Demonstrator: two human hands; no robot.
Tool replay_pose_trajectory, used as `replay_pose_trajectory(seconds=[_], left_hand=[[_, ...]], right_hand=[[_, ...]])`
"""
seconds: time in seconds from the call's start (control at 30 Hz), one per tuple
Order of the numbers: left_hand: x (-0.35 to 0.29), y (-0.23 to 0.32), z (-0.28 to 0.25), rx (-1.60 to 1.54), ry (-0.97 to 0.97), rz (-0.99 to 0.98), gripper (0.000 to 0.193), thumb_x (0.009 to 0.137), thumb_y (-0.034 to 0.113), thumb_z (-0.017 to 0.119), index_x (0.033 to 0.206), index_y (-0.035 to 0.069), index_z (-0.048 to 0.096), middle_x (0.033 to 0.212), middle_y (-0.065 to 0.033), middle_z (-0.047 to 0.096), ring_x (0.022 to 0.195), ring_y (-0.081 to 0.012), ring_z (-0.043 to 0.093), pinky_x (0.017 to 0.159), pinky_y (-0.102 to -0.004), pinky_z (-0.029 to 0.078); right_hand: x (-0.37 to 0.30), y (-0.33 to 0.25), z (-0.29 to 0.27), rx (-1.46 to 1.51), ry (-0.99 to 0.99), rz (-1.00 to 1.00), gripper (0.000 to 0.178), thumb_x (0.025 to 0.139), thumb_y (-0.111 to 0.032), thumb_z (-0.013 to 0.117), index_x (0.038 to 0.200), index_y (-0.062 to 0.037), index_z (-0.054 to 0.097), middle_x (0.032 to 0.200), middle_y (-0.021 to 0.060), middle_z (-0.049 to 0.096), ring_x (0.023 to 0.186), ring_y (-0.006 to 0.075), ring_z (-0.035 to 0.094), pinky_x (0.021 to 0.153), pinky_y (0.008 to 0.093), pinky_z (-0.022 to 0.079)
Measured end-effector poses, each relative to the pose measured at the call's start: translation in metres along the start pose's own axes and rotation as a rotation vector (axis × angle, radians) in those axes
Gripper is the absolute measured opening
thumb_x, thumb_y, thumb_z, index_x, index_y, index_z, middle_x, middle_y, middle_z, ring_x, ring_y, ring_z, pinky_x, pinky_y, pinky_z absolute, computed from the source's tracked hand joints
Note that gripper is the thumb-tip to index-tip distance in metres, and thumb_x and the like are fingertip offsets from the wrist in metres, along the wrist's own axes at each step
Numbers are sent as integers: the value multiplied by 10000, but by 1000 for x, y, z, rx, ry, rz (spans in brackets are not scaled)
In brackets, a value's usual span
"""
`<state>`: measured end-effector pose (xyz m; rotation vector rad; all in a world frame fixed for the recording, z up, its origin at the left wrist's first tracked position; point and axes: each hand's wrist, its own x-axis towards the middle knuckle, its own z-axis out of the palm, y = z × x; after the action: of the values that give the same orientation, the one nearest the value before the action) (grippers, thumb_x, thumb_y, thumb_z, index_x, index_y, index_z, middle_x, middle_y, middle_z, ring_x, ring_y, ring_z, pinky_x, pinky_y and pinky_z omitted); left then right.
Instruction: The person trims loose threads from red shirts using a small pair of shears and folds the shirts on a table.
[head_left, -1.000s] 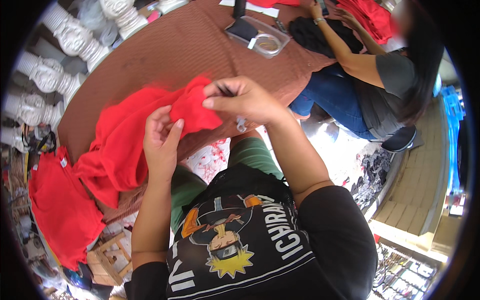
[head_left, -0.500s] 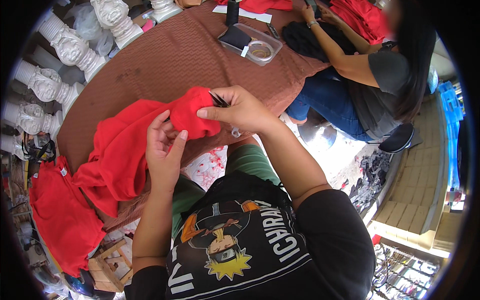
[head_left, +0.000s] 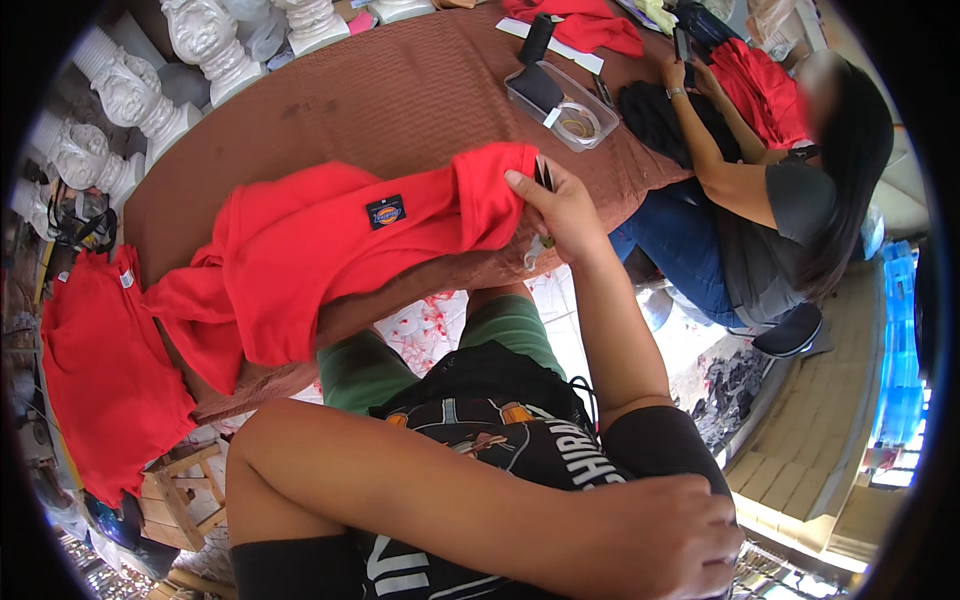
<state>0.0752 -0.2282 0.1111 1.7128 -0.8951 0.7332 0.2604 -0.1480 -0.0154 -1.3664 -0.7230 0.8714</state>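
"Two bare hands are showing; what is the right hand (head_left: 568, 215) doing?"

"It is pinching the raised right end of a red garment (head_left: 290, 260) between thumb and fingers. A small dark pointed tool (head_left: 543, 173) is sticking up from that same narrow grip."

"And where is the garment lying?"

"It is stretching along the near edge of the brown-covered worktop (head_left: 420, 95), its left part reaching toward the near left corner. A black label (head_left: 384, 212) is facing up on it."

"What about the left hand (head_left: 655, 540)?"

"It is crossing in front of the body to the right, well apart from the garment, with its fingers curling near the right sleeve (head_left: 665, 445). I cannot tell whether it is gripping or touching anything there."

"What else is sitting around?"

"Another red garment (head_left: 110, 370) is lying just beside the worktop's left end. Toward the right end, a clear plastic box (head_left: 605, 128) is resting near a black spool (head_left: 537, 38), and a co-worker (head_left: 745, 250) is sitting there, holding a phone (head_left: 683, 45)."
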Motion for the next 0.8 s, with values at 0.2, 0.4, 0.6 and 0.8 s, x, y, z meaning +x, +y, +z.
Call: replay_pose_trajectory(seconds=[0.2, 0.4, 0.6, 0.8], left_hand=[[-4, 11, -7, -100, -156, 42, 164, 796, 189, 524, 896, 104, 623, 887, -14, 587, 820, -196, 579, 653, -308, 457], [-92, -35, -88, 563, -95, -407, 167, 763, 134, 650, 924, 89, 638, 968, -66, 628, 926, -271, 598, 855, -410, 429], [-225, -77, -147, 1358, 93, -1015, 530, 831, 257, 633, 1297, 70, 463, 1349, -111, 458, 1304, -308, 354, 1066, -464, 245], [-227, -95, -142, 1417, 123, -1140, 545, 873, 317, 571, 1348, 88, 432, 1409, -80, 414, 1354, -274, 300, 1085, -474, 217]], right_hand=[[16, 28, 5, -329, -37, -146, 339, 839, -208, 667, 1092, 4, 588, 887, 83, 645, 795, 140, 589, 688, 286, 477], [52, 86, 34, -520, 48, -211, 227, 801, -187, 674, 936, -12, 624, 767, 145, 645, 682, 187, 598, 649, 350, 482], [54, 97, 41, -439, 179, -310, 279, 773, -261, 679, 829, -1, 595, 753, 218, 618, 707, 331, 610, 638, 417, 473], [36, 86, 41, -602, 325, -348, 286, 791, -295, 640, 870, -23, 600, 813, 225, 636, 796, 403, 617, 718, 477, 486]])
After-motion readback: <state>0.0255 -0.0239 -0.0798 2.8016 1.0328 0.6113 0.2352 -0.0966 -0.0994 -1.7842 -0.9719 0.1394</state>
